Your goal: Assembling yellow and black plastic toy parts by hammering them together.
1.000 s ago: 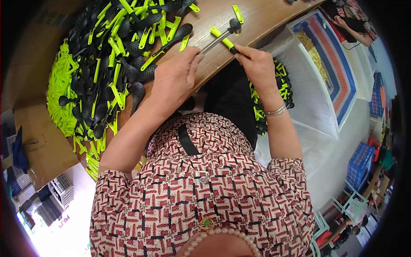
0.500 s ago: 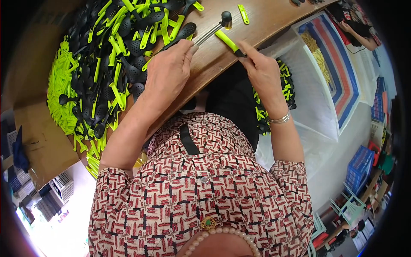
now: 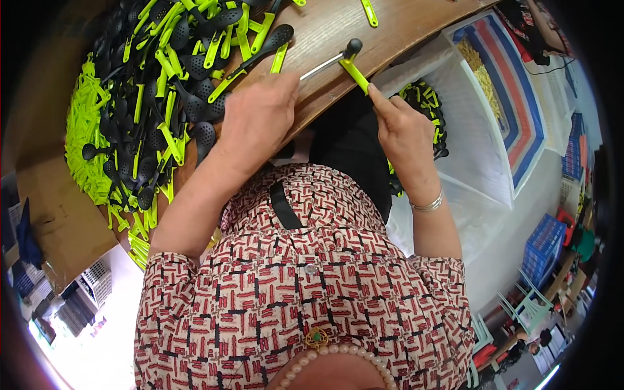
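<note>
Nearest me is my patterned blouse (image 3: 305,292), and both forearms reach up from it toward the wooden table (image 3: 338,26).

My left hand (image 3: 257,123) lies knuckles-up at the table's near edge, wrist bent slightly inward. Its fingers are curled down and closed over the near end of a thin metal rod (image 3: 322,67); the fingertips themselves are hidden under the hand, so I see only the rod coming out past my knuckles.

My right hand (image 3: 403,133) is raised just off the table edge, a silver bangle (image 3: 428,205) at the wrist. The forefinger and thumb stretch forward and pinch the lower end of a green plastic handle (image 3: 355,73); the other fingers are folded loosely into the palm. The handle slants up to the rod's far end, where a small black knob (image 3: 353,47) sits, touching it.

To my right, below the table edge, a clear plastic bag (image 3: 455,97) holds more green and black pieces (image 3: 426,107).

Farther out on the left of the table is a big heap of black slotted spoons with green handles (image 3: 175,84), and beside it a pile of loose green handles (image 3: 88,149). One single green strip (image 3: 369,12) lies alone at the table's far side.
</note>
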Tool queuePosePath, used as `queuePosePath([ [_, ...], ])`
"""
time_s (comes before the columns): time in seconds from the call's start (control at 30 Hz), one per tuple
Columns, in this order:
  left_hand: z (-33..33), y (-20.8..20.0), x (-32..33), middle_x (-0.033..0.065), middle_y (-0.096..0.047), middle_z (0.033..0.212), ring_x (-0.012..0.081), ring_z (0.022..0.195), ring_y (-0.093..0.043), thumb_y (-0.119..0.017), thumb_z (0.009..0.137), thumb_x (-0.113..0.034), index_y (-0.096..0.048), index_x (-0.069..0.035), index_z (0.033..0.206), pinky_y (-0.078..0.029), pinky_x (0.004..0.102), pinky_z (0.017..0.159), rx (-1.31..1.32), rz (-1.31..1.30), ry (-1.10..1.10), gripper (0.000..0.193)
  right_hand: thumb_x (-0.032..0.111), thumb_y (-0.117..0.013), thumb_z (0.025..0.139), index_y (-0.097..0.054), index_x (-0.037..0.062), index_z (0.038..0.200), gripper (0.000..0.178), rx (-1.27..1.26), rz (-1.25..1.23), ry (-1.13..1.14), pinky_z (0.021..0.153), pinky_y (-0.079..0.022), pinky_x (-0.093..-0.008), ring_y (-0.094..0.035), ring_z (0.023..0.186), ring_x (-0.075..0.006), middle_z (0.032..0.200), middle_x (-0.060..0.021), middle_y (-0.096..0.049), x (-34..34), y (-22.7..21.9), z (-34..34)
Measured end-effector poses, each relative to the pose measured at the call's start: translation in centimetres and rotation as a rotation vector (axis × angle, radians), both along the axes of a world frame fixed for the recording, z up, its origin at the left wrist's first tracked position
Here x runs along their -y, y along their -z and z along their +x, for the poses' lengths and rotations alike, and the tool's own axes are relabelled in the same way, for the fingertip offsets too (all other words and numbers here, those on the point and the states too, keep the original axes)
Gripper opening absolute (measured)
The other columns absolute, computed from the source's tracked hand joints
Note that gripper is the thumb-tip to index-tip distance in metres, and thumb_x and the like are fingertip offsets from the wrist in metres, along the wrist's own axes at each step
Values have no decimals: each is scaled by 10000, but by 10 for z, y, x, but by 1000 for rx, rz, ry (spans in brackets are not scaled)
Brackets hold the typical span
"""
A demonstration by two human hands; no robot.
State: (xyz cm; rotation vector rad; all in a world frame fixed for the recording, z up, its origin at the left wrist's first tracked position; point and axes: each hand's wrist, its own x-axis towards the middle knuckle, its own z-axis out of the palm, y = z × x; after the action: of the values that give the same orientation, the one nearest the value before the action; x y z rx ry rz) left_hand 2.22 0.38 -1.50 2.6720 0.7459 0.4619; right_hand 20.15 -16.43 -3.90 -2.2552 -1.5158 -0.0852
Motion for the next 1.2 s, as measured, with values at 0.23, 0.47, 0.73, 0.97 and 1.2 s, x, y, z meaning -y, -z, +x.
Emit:
queuePosePath([
  [0.23,-7,10,1,172,-702,975,396,850,-676,-646,941,-130,-683,-86,1077,-550,424,685,-131,62,-37,147,112,-683,906,-724,177,1208,312,-69,13,-15,577,-460,-412,-608,642,-318,722,-121,-567,-3,1,4],
  [0.47,-3,-7,-1,163,-663,875,401,792,-640,-588,980,-195,-609,-70,956,-525,453,657,258,35,-73,129,53,-709,884,-732,71,1183,301,-318,142,-85,613,-493,-295,-669,646,-221,777,-158,-683,-8,11,24],
  [0.73,-10,-8,-1,-1,-619,852,84,706,-591,-574,1027,-150,-649,-9,1242,-478,240,665,186,-1054,-26,267,38,-725,882,-727,5,1171,292,-475,151,-30,611,-480,-230,-591,638,-67,728,-78,-685,-11,16,28],
  [0.97,-12,2,24,207,-674,1057,411,933,-663,-595,938,-62,-593,-55,1301,-554,452,734,277,-194,177,362,139,-748,852,-753,49,1075,241,-500,180,-15,652,-540,-368,-697,745,-349,884,-197,-706,-12,21,27],
  [1.2,-10,0,26,222,-664,965,421,886,-657,-576,968,-145,-609,-51,1170,-518,518,709,13,-210,109,226,159,-727,867,-749,97,1111,252,-432,130,11,676,-536,-401,-687,786,-359,906,-176,-710,-11,19,20],
])
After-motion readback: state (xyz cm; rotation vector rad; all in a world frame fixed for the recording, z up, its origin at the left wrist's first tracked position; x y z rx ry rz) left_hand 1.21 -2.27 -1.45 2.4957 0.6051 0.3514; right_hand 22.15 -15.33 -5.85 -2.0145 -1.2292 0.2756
